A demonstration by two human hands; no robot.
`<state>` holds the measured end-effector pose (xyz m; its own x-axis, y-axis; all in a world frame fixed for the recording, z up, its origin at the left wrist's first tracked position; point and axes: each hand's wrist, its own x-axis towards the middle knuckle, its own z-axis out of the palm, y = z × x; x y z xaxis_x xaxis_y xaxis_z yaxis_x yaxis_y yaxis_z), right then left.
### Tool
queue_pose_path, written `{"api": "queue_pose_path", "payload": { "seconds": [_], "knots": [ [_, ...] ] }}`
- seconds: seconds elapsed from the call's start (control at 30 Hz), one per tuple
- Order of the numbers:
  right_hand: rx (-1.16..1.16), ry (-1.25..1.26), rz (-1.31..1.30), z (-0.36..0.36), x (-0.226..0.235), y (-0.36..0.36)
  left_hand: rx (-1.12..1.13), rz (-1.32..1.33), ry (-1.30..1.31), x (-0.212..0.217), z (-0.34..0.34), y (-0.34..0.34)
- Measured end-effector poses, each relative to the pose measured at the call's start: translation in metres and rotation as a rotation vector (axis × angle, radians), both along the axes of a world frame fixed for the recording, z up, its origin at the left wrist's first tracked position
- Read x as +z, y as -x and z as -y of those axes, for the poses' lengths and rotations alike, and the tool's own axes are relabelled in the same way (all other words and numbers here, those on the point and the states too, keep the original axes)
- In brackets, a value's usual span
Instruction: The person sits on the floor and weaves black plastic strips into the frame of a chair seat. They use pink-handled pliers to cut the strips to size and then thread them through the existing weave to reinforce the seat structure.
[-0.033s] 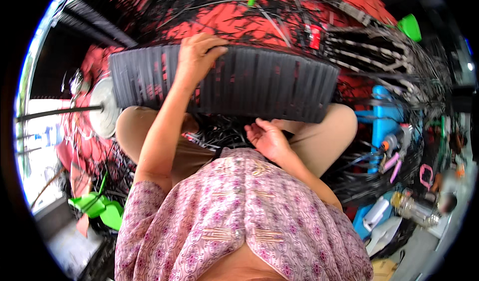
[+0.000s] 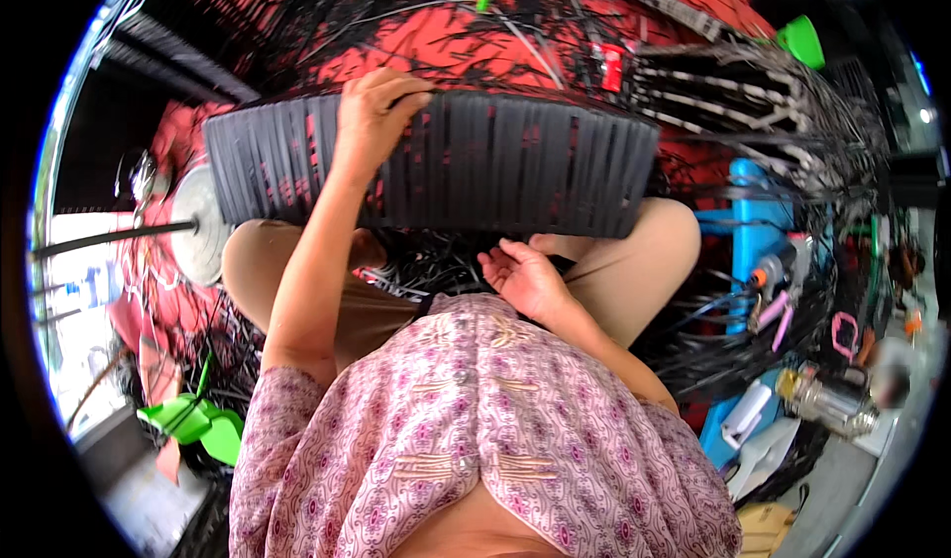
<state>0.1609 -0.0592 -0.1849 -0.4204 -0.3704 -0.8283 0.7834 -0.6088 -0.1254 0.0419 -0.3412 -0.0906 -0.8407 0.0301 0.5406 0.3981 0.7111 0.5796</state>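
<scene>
A long black slatted panel (image 2: 515,162) of side-by-side plastic strips stands across my bent legs, with narrow gaps showing red behind it. My left hand (image 2: 374,117) grips its upper edge left of the middle, thumb on the near face and fingers over the far side. Just below the lower edge is my right hand (image 2: 532,279), palm turned up and fingers loosely curled but apart. I see nothing held in it, and any contact with the panel cannot be made out. Loose black strips (image 2: 436,256) lie between my legs.
Black strip scraps litter the red floor (image 2: 426,38). A round grey base with a rod (image 2: 198,216) stands left, near a green plastic piece (image 2: 203,424). Rightward are bundled strips (image 2: 723,93), a blue stool-like piece (image 2: 750,231), a pink-handled tool (image 2: 778,312) and a glass jar (image 2: 827,400).
The whole scene sits slightly further left in the view. My left hand keeps its place on the panel's edge, and my right hand remains below the lower edge.
</scene>
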Motion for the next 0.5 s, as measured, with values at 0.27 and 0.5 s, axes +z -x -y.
{"api": "queue_pose_path", "payload": {
  "seconds": [0.27,0.5],
  "knots": [
    [-0.075,0.042,-0.235,-0.073,0.038,-0.005,0.041,0.108,-0.104,0.006,-0.014,0.003],
    [-0.341,-0.650,-0.736,-0.194,0.122,0.008,0.036,0.141,-0.210,-0.002,-0.016,0.001]
  ]
}}
